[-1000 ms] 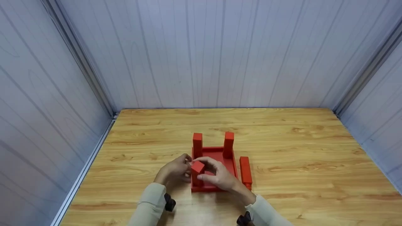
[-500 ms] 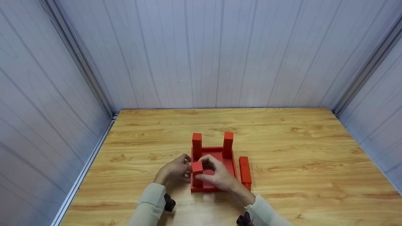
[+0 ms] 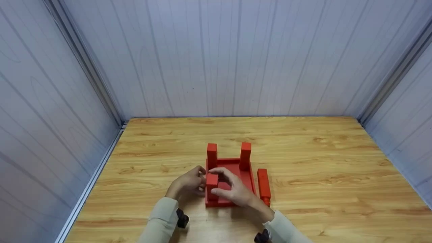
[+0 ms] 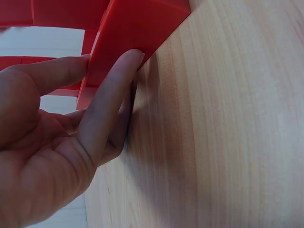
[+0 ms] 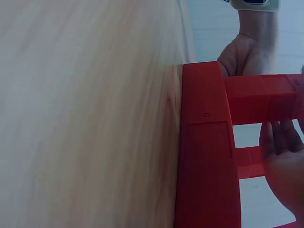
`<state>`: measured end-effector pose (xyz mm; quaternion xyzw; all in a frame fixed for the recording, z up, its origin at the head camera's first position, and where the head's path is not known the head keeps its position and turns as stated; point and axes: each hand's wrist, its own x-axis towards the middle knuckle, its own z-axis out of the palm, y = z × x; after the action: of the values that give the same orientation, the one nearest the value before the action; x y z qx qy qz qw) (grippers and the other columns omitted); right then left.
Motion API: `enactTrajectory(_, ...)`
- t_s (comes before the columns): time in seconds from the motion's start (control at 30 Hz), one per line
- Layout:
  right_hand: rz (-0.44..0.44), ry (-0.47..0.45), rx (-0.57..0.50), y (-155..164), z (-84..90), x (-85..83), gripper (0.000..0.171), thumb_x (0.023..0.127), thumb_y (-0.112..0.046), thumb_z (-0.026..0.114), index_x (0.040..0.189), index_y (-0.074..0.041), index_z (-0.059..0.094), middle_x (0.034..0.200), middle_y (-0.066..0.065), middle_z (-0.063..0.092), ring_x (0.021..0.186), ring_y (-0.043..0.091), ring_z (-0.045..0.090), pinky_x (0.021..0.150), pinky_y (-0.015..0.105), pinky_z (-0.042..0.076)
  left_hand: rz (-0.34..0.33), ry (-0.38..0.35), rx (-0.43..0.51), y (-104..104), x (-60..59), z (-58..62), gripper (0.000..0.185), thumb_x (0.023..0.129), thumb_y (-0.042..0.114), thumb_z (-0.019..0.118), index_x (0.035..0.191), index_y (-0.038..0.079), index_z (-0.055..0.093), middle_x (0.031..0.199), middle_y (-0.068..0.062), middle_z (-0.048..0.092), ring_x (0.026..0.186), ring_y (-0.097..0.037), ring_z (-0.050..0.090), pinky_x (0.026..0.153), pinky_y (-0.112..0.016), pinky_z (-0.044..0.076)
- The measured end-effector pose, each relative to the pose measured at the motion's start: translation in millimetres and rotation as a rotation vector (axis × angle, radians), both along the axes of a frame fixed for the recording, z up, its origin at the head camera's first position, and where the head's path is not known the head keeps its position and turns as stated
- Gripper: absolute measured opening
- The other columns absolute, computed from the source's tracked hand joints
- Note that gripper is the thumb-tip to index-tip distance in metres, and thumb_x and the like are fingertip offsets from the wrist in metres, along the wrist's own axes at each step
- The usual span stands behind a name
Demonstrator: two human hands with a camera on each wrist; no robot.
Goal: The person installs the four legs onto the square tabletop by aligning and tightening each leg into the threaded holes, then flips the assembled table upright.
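Observation:
A red shallow tray-like base [image 3: 231,204] lies on the table in the head view, with square red posts upright at three of its corners. My right hand [image 3: 236,192] grips the near-left post [image 3: 212,190] between thumb and fingers near its top. At the left side my left hand [image 3: 189,182] holds the base's wall; in the left wrist view its thumb [image 4: 107,99] lies along the outer face and a finger touches the rim. The far-left post [image 3: 212,155] and far-right post [image 3: 245,156] stand untouched. The right wrist view shows the near post [image 5: 266,98] meeting the base [image 5: 206,142].
A loose red post [image 3: 264,184] with a narrower stub at its near end lies on the wooden table [image 3: 320,168], just right of the base. Pale panel walls [image 3: 219,60] close off the back and both sides.
The near-left post has turned, its top going from a diamond angle to square with the base. My right fingers shifted slightly around it; the left hand stayed put.

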<state>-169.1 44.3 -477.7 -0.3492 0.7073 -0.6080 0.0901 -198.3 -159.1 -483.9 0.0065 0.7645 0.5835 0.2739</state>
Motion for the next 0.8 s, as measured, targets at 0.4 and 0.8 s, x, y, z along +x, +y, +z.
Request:
enactTrajectory(0.4, 0.22, -0.166, -0.169, 5.1, -1.8, -8.9, 0.046, 0.094, -0.008, 0.054, 0.139, 0.0, 0.045, 0.132, 0.036, 0.047, 0.115, 0.017, 0.057, 0.094, 0.028, 0.048, -0.006, 0.001, 0.036, 0.0, 0.6, -0.2, 0.03, 0.092, -0.007, 0.043, 0.12, -0.001, 0.036, 0.076, -0.005, 0.039, 0.061, -0.016, 0.036, 0.054, -0.027, 0.038)
enactTrajectory(0.8, 0.17, -0.102, -0.145, 4.7, -5.6, -8.6, 0.043, 0.095, -0.004, 0.054, 0.136, 0.001, 0.048, 0.13, 0.032, 0.051, 0.114, 0.017, 0.058, 0.094, 0.028, 0.049, -0.006, 0.035, -0.048, -0.9, -0.7, 0.2, 0.034, 0.092, -0.001, 0.05, 0.123, -0.002, 0.038, 0.082, -0.007, 0.046, 0.066, -0.018, 0.044, 0.055, -0.028, 0.045)
